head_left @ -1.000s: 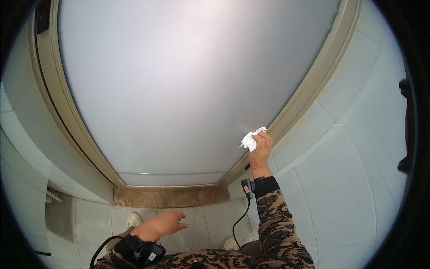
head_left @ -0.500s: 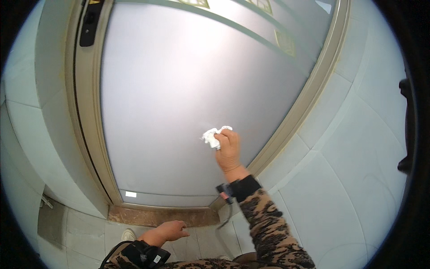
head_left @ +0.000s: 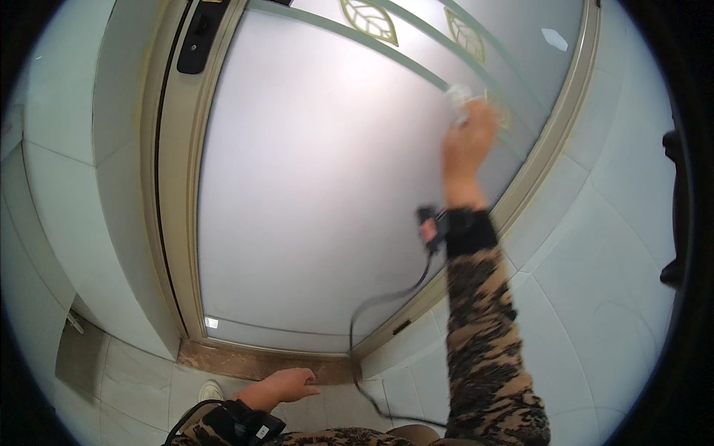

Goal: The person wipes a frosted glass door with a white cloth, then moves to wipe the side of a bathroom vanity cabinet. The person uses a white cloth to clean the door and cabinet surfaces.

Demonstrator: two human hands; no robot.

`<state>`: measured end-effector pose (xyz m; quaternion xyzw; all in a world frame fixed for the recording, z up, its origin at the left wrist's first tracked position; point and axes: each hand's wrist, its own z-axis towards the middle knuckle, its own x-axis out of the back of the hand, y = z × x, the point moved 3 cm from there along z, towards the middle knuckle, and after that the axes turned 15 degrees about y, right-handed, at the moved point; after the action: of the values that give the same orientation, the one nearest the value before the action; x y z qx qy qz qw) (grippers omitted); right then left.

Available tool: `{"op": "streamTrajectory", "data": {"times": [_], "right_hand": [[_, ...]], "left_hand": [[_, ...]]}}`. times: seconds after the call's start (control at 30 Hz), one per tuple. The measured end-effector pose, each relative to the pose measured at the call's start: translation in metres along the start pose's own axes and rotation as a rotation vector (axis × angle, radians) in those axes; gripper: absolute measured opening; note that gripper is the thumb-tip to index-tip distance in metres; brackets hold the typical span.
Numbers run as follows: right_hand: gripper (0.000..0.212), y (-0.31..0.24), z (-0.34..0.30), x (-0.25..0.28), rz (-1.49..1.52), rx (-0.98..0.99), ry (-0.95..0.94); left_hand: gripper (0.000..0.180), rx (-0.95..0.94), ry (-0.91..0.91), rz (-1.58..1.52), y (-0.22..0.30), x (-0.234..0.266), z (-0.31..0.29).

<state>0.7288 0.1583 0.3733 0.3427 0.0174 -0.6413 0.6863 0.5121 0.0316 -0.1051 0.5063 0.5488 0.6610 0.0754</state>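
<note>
My right hand (head_left: pixel 470 141) is raised to the upper right part of a frosted glass door panel (head_left: pixel 297 193). A crumpled white tissue or cloth (head_left: pixel 459 102) is pinched in its fingers, close against the glass beside the printed leaf shapes; motion blurs both. A camouflage sleeve with a black cuff covers that arm, and a small device with a cable (head_left: pixel 429 229) sits at the wrist. Low down near the doorsill, my left hand (head_left: pixel 290 386) hangs in the air with loosely bent fingers, apparently holding nothing.
A beige metal frame (head_left: pixel 178 201) surrounds the glass, with a black lock plate (head_left: pixel 201 37) at upper left. Pale tiled walls (head_left: pixel 595 297) stand on both sides. Below lie a brown stone sill (head_left: pixel 260 363) and a tiled floor (head_left: pixel 134 383); a light shoe (head_left: pixel 211 391) shows near my left arm.
My right hand has moved up and to the right across the glass with the white tissue or cloth. The view has shifted slightly, while my left hand stays low in nearly the same place.
</note>
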Motion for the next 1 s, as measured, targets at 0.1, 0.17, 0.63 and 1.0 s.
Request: {"op": "streamTrajectory", "data": {"times": [0.1,0.17,0.63,1.0], "right_hand": [[0.025,-0.089,-0.066,0.045,0.221,-0.042,-0.163],[0.024,-0.119,-0.095,0.078,0.391,-0.05,-0.421],[0.018,0.093,0.112,-0.044,-0.323,-0.207,-0.097],[0.024,-0.13,-0.031,0.041,0.518,0.132,-0.469]], "left_hand": [[0.055,-0.01,-0.025,0.038,0.002,0.001,0.002],[0.055,-0.01,-0.047,0.078,0.0,0.002,0.003],[0.058,-0.056,-0.011,-0.13,-0.005,0.002,-0.004],[0.058,-0.053,0.02,0.028,0.007,0.024,-0.017]]}}
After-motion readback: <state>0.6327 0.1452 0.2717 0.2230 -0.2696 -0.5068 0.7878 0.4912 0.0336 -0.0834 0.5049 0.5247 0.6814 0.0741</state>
